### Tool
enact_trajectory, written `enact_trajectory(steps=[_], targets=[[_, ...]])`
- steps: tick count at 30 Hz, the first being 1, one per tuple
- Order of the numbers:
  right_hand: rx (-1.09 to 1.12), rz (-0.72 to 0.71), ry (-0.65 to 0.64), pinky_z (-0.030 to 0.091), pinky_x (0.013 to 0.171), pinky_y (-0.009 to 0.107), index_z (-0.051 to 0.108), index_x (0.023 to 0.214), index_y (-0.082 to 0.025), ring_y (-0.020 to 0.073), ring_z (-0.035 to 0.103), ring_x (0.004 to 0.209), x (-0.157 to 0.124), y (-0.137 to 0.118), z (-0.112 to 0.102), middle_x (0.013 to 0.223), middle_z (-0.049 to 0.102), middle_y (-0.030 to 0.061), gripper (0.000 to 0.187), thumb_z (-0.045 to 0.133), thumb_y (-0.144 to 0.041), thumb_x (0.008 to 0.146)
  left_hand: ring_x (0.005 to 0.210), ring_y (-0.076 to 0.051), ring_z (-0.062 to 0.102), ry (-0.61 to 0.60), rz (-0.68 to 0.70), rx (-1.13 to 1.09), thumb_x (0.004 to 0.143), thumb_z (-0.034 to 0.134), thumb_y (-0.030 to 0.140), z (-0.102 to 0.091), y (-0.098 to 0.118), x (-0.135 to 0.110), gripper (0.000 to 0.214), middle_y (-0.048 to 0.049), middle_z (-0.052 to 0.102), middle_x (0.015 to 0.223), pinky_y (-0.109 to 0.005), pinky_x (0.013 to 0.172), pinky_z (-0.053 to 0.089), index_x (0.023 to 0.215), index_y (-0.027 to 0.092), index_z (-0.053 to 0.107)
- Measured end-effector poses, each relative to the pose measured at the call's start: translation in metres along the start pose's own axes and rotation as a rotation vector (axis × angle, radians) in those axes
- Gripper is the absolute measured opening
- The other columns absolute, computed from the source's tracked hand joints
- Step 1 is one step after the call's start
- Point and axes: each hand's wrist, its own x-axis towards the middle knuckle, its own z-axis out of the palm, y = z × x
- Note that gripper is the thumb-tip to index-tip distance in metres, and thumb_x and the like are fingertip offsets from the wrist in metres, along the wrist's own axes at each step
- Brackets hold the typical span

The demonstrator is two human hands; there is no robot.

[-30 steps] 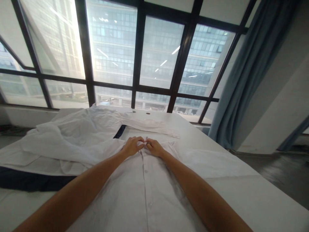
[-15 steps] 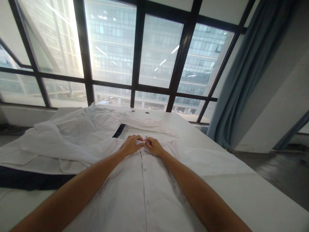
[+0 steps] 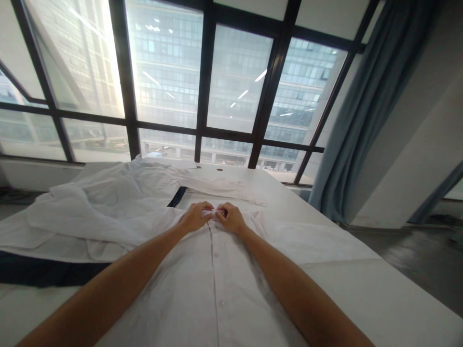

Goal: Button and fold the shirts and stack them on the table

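A white button-up shirt (image 3: 188, 289) lies front up on the table, its button placket running straight toward me. At its collar end, my left hand (image 3: 197, 216) pinches the fabric on the left of the front opening. My right hand (image 3: 230, 218) grips the collar area just right of it, fingers curled. The fingertips of both hands nearly meet over the top of the placket; what exactly lies between them is too small to make out. Lower down the placket, small buttons (image 3: 222, 302) show. One sleeve (image 3: 318, 241) stretches out to the right.
More white garments (image 3: 97, 207) lie heaped on the left of the white table (image 3: 390, 294). Dark navy cloth (image 3: 47, 270) shows beneath them, and a dark strip (image 3: 177, 196) beyond my left hand. Windows (image 3: 238, 77) stand behind, with a blue curtain (image 3: 358, 125) at right.
The fingers of my right hand have shifted slightly at the collar. Both hands stay in nearly the same place, and the shirt lies as before.
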Motion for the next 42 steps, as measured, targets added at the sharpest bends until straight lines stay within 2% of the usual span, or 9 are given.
enact_trajectory(steps=[7, 11, 14, 16, 24, 27, 34, 38, 42], targets=[[-0.090, 0.101, -0.052, 0.039, 0.100, 0.036, 0.067, 0.112, -0.021, 0.0202, 0.053, 0.113, 0.009, 0.034, -0.006, 0.120, 0.062, 0.0082, 0.047, 0.048, -0.003, 0.073, 0.104, -0.025, 0.059, 0.023, -0.014, 0.311, 0.084, 0.047, 0.018, -0.026, -0.013, 0.005, 0.026, -0.0086, 0.069, 0.104, -0.041, 0.100, 0.039, 0.096, 0.021, 0.071], [-0.187, 0.095, -0.153, 0.040, 0.101, 0.040, 0.068, 0.109, -0.022, 0.0238, 0.050, 0.120, 0.020, 0.046, -0.007, 0.133, 0.053, 0.0102, 0.051, 0.053, 0.000, 0.067, 0.105, -0.026, 0.059, -0.159, -0.095, 0.251, 0.078, 0.056, 0.023, -0.039, -0.041, 0.015, 0.018, -0.0084, 0.068, 0.105, -0.041, 0.093, 0.044, 0.084, 0.025, 0.073], [-0.125, -0.037, -0.259, 0.044, 0.096, 0.036, 0.070, 0.091, -0.019, 0.0223, 0.055, 0.113, 0.038, 0.051, -0.019, 0.125, 0.057, 0.0107, 0.037, 0.057, 0.000, 0.061, 0.093, -0.022, 0.063, -0.292, -0.012, 0.098, 0.076, 0.063, 0.031, -0.046, -0.060, 0.023, 0.010, -0.0064, 0.069, 0.088, -0.035, 0.090, 0.046, 0.075, 0.025, 0.072], [-0.078, -0.088, -0.358, 0.046, 0.091, 0.033, 0.069, 0.080, -0.019, 0.0200, 0.059, 0.103, 0.051, 0.053, -0.031, 0.116, 0.061, 0.0079, 0.032, 0.059, 0.000, 0.056, 0.088, -0.020, 0.064, -0.278, 0.060, 0.025, 0.074, 0.066, 0.038, -0.052, -0.068, 0.026, 0.015, -0.0052, 0.069, 0.081, -0.031, 0.090, 0.046, 0.071, 0.024, 0.069], [0.009, 0.080, -0.590, 0.042, 0.055, 0.021, 0.068, 0.068, -0.021, 0.0133, 0.057, 0.062, 0.073, 0.050, -0.063, 0.064, 0.062, -0.0036, 0.015, 0.070, -0.012, 0.056, 0.051, -0.014, 0.050, -0.220, -0.047, 0.092, 0.070, 0.062, 0.047, -0.073, -0.066, 0.038, 0.026, 0.0028, 0.054, 0.052, -0.024, 0.056, 0.041, 0.062, 0.023, 0.059], [0.012, 0.114, -0.492, 0.040, 0.054, 0.022, 0.066, 0.070, -0.019, 0.0117, 0.054, 0.057, 0.077, 0.048, -0.065, 0.060, 0.060, -0.0041, 0.012, 0.071, -0.016, 0.060, 0.050, -0.013, 0.049, -0.106, -0.073, 0.077, 0.071, 0.063, 0.040, -0.070, -0.062, 0.048, 0.019, 0.0035, 0.052, 0.052, -0.024, 0.053, 0.039, 0.065, 0.022, 0.059], [-0.145, 0.368, -0.263, 0.046, 0.067, 0.029, 0.062, 0.108, -0.017, 0.0198, 0.063, 0.073, 0.099, 0.048, -0.055, 0.076, 0.067, 0.0031, 0.053, 0.079, -0.014, 0.058, 0.063, -0.017, 0.057, 0.017, -0.187, 0.250, 0.075, 0.054, 0.015, -0.050, -0.059, 0.081, 0.027, 0.0039, 0.055, 0.062, -0.027, 0.065, 0.046, 0.100, 0.022, 0.059], [-0.380, 0.310, -0.030, 0.043, 0.083, 0.038, 0.053, 0.128, -0.016, 0.0304, 0.061, 0.098, 0.100, 0.031, -0.038, 0.104, 0.066, 0.0175, 0.057, 0.070, -0.019, 0.073, 0.099, -0.025, 0.061, 0.104, -0.134, 0.394, 0.081, 0.047, 0.008, -0.036, -0.045, 0.095, 0.037, -0.0125, 0.065, 0.104, -0.036, 0.089, 0.046, 0.116, 0.017, 0.057], [-0.484, 0.341, -0.074, 0.038, 0.093, 0.044, 0.051, 0.131, -0.014, 0.0345, 0.054, 0.112, 0.077, 0.005, -0.024, 0.124, 0.055, 0.0247, 0.057, 0.068, -0.021, 0.077, 0.120, -0.036, 0.051, 0.044, -0.186, 0.565, 0.083, 0.051, 0.011, -0.022, -0.023, 0.077, 0.043, -0.0229, 0.053, 0.132, -0.052, 0.101, 0.036, 0.126, 0.012, 0.055]])
